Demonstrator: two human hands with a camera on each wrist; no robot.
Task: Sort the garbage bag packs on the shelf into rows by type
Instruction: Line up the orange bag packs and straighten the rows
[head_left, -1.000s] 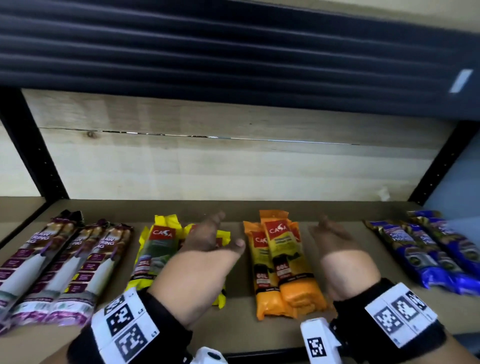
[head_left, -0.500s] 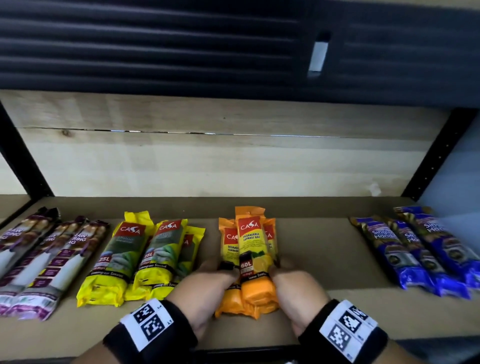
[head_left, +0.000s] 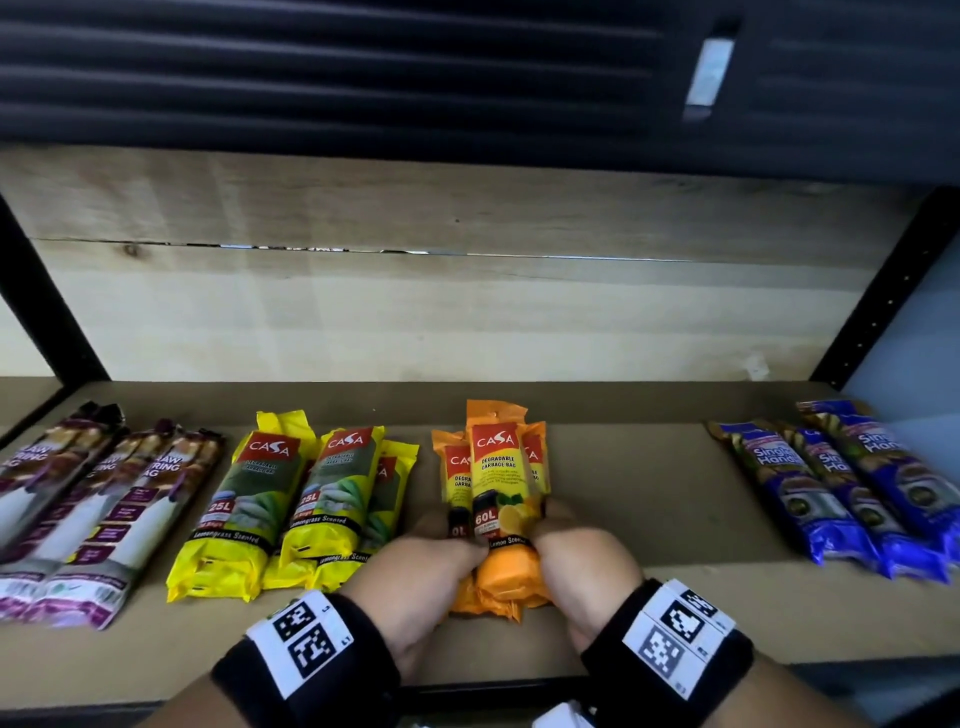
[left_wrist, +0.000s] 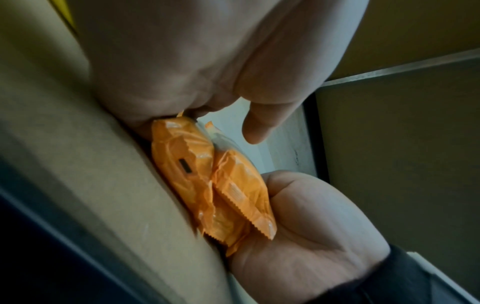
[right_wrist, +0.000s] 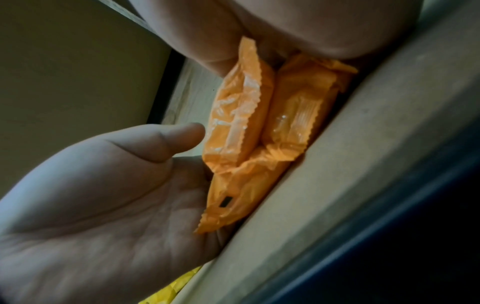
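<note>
A stack of three orange garbage bag packs (head_left: 497, 467) lies mid-shelf, one pack on top of two. My left hand (head_left: 431, 561) clasps the stack's left side and my right hand (head_left: 576, 556) its right side, near the front end, thumbs by the top pack. In the left wrist view the orange packs (left_wrist: 207, 176) sit on the shelf between my left hand (left_wrist: 197, 82) and my right palm (left_wrist: 311, 222). The right wrist view shows the orange packs (right_wrist: 244, 131) against my left palm (right_wrist: 109, 185). The fingertips are hidden behind the packs.
Yellow packs (head_left: 291, 499) lie in a row left of the orange ones, purple drawstring packs (head_left: 104, 499) at far left, blue packs (head_left: 841, 483) at far right. Bare shelf board (head_left: 639, 493) separates orange from blue. A wooden back panel (head_left: 467, 322) and black posts (head_left: 883, 286) bound the shelf.
A second ago both hands hovered open above the shelf. They came down and closed in on the orange stack from both sides. Since half a second ago they have hardly moved.
</note>
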